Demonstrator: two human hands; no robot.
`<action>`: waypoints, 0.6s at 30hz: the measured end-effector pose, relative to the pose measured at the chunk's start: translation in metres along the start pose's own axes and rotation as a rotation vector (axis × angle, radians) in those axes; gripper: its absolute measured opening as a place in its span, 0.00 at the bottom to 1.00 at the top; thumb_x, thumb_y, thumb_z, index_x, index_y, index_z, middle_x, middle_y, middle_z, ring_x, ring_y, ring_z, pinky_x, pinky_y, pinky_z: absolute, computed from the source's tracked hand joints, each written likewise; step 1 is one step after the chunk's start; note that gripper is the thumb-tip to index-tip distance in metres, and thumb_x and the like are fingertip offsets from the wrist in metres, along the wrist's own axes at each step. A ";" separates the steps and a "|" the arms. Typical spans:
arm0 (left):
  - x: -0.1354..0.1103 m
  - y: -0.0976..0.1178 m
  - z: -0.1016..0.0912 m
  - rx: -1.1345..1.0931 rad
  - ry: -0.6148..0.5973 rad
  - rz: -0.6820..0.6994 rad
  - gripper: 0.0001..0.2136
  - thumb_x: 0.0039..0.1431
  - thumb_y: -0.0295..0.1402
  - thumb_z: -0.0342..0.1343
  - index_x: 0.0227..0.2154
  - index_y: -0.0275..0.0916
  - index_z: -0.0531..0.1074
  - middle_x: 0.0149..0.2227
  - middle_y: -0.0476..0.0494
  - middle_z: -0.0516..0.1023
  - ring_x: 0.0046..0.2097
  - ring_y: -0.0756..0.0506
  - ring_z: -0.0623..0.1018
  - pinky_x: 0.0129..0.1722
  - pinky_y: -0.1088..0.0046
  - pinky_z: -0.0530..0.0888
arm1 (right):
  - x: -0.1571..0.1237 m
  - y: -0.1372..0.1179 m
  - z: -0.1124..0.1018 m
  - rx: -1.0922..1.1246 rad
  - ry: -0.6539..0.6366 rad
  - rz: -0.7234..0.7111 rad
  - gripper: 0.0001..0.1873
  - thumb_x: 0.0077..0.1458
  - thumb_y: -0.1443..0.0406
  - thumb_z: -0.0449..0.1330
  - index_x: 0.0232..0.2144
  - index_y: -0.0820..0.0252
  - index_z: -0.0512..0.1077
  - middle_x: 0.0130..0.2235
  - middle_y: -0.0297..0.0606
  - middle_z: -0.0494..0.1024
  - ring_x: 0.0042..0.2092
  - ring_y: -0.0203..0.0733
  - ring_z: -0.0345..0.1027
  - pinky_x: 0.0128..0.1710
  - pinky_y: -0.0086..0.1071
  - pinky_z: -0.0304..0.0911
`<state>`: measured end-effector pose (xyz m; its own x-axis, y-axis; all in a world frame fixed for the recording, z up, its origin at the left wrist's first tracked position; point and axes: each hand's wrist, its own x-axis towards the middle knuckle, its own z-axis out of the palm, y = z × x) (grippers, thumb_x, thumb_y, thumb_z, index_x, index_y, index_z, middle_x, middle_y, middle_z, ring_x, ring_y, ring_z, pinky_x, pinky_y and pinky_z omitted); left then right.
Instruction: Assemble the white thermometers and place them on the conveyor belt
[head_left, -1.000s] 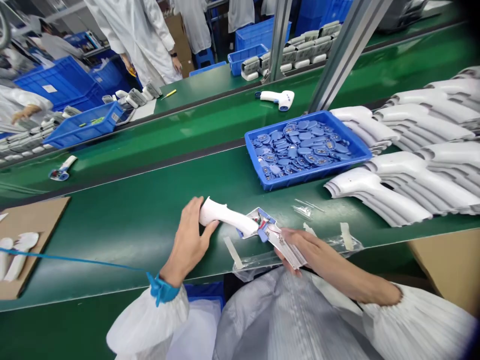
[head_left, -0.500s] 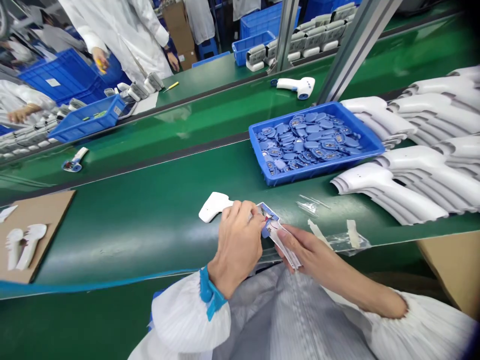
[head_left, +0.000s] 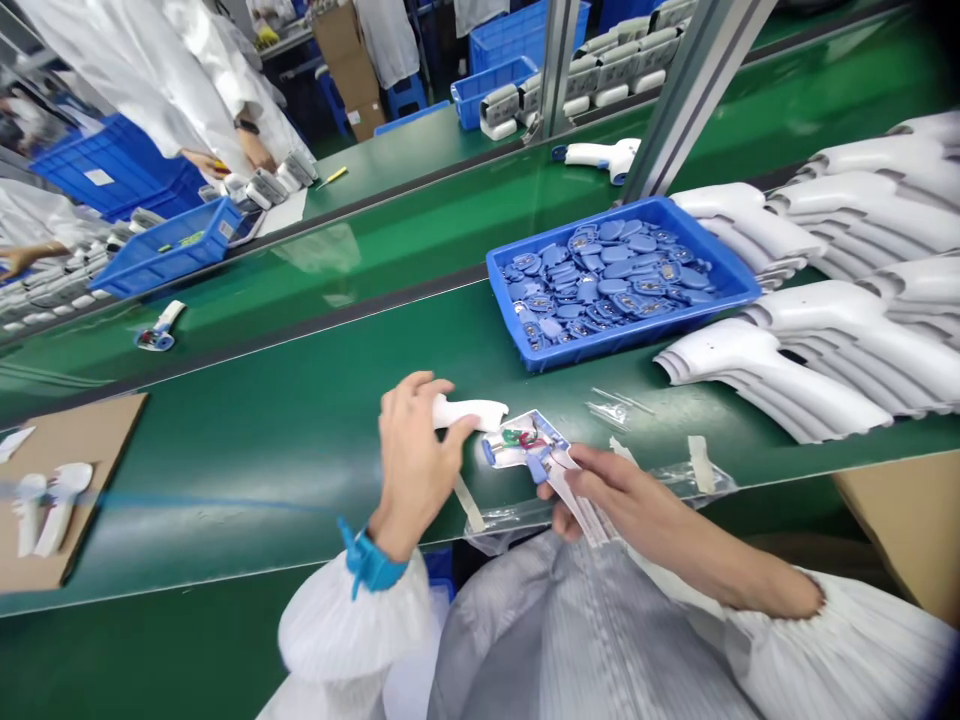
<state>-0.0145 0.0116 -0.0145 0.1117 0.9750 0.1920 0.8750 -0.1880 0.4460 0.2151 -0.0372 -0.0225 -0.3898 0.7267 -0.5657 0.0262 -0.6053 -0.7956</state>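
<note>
My left hand (head_left: 416,455) grips a white plastic thermometer housing (head_left: 469,412) at its rounded end, just above the green belt. That housing leads to an exposed circuit board in a blue frame (head_left: 525,445), with red and green wires showing. My right hand (head_left: 622,495) pinches a narrow white plastic shell piece (head_left: 577,505) seen edge-on, right next to the board. Its lower part is partly hidden by my fingers. Whether the shell piece is attached to the board, I cannot tell.
A blue tray of blue parts (head_left: 619,285) and stacks of white housings (head_left: 780,375) stand to the right. Tape strips (head_left: 701,465) and clear plastic film (head_left: 675,482) lie near the belt edge. A cardboard sheet (head_left: 67,500) lies left. A co-worker's hand (head_left: 202,163) shows beyond.
My left hand has moved left off the board and back onto the white housing, leaving the board more exposed. The view has shifted slightly. My right hand stays on the shell piece.
</note>
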 end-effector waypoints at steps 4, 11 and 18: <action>-0.021 -0.039 0.001 0.150 -0.006 -0.063 0.20 0.63 0.35 0.61 0.56 0.37 0.67 0.56 0.33 0.72 0.56 0.32 0.70 0.56 0.49 0.68 | 0.001 -0.001 0.002 -0.100 0.060 0.030 0.24 0.62 0.42 0.54 0.37 0.57 0.69 0.38 0.33 0.74 0.23 0.30 0.59 0.25 0.33 0.60; -0.026 -0.042 -0.006 0.047 0.167 -0.217 0.16 0.65 0.34 0.57 0.53 0.36 0.70 0.48 0.34 0.77 0.48 0.35 0.75 0.49 0.56 0.73 | -0.012 -0.017 0.002 -0.118 0.070 0.063 0.35 0.63 0.35 0.43 0.32 0.55 0.72 0.21 0.33 0.69 0.27 0.40 0.62 0.32 0.36 0.61; -0.042 0.019 0.000 -0.377 0.064 0.237 0.18 0.62 0.29 0.63 0.53 0.43 0.69 0.52 0.43 0.77 0.55 0.41 0.73 0.55 0.62 0.72 | -0.027 -0.027 0.009 -0.107 0.009 0.083 0.32 0.61 0.35 0.47 0.35 0.53 0.73 0.33 0.37 0.74 0.34 0.43 0.65 0.36 0.37 0.63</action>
<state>-0.0025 -0.0327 -0.0140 0.2483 0.8929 0.3755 0.5948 -0.4465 0.6684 0.2168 -0.0433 0.0159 -0.3739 0.6785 -0.6323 0.1565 -0.6258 -0.7641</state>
